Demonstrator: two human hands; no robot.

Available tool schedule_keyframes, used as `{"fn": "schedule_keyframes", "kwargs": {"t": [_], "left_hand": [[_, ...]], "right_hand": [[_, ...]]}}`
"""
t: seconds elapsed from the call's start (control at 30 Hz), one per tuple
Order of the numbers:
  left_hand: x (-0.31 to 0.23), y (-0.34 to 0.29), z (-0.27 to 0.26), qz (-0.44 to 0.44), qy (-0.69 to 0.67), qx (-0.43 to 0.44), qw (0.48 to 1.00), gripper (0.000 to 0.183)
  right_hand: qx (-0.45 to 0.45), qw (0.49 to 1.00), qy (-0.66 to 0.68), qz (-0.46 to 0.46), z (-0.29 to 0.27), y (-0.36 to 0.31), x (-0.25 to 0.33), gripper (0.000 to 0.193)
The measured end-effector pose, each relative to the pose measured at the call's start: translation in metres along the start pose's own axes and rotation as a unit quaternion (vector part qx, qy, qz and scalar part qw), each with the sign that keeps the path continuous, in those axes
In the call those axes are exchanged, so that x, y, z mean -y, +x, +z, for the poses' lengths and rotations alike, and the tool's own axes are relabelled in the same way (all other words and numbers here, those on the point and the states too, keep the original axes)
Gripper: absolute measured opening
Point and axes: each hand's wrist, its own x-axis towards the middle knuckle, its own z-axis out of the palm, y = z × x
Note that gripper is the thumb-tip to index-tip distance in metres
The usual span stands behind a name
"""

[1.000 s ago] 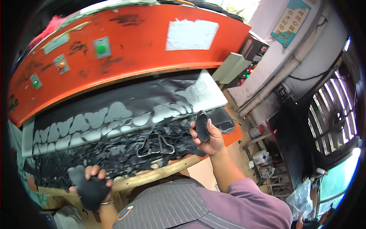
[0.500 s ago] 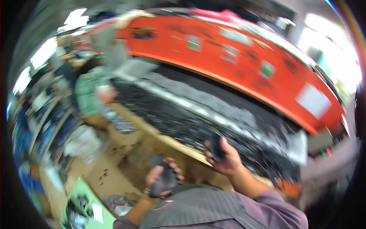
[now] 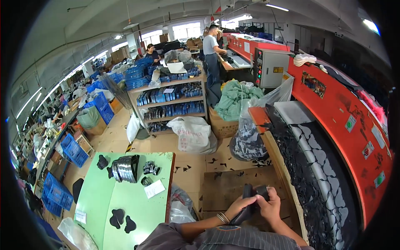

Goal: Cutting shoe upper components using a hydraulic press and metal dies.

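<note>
In front of my body I hold dark cut pieces in both hands. My left hand (image 3: 240,207) is closed round a stack of black cut pieces (image 3: 248,191), seen edge-on. My right hand (image 3: 271,205) grips a second, smaller dark stack (image 3: 262,192) beside it, thumb toward the left hand. Each stack's lower part is hidden by fingers. To the left, a green table (image 3: 98,200) bears loose black curved pieces (image 3: 117,218), a long row of stacked pieces (image 3: 125,168), small bundles (image 3: 151,168) and a white paper slip (image 3: 154,188).
At right is a red press machine (image 3: 354,121), its bed (image 3: 323,175) covered with black scraps and cut-out sheet. A wooden rail (image 3: 287,183) edges it. Ahead stand a clear bag of scraps (image 3: 248,141), a white sack (image 3: 192,135) and a shelf rack (image 3: 166,85). Two people work farther off.
My view has swung left, away from the press and toward the green table. My hands, apart before with a dark stack in each, have come together.
</note>
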Motion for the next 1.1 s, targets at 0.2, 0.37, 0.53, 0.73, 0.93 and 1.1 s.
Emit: {"fn": "schedule_keyframes", "kwargs": {"t": [0.2,0.37,0.53,0.73,0.93,1.1], "left_hand": [[0.022,-0.001,-0.004,0.075,-0.098,-0.077,0.989,0.033],[0.035,0.005,0.013,0.179,-0.16,-0.152,0.959,0.036],[0.046,-0.006,0.015,0.148,-0.221,-0.181,0.947,0.044],[0.039,-0.023,0.031,0.196,-0.231,-0.26,0.917,0.039],[0.041,-0.034,0.024,0.239,-0.208,-0.326,0.891,0.047],[0.033,-0.049,0.016,0.261,-0.104,-0.427,0.859,0.049]], "right_hand": [[0.023,0.994,-0.097,-0.045,0.013,0.002,-0.001,0.018],[0.07,0.99,-0.107,-0.065,0.012,-0.004,-0.002,0.023],[0.121,0.99,-0.01,-0.065,0.011,-0.017,-0.024,0.021],[0.171,0.975,0.124,-0.063,0.013,-0.02,-0.011,0.013],[0.186,0.973,0.118,-0.072,0.028,-0.023,-0.005,0.011],[0.221,0.967,0.116,-0.057,0.045,-0.029,-0.004,0.012]]}}
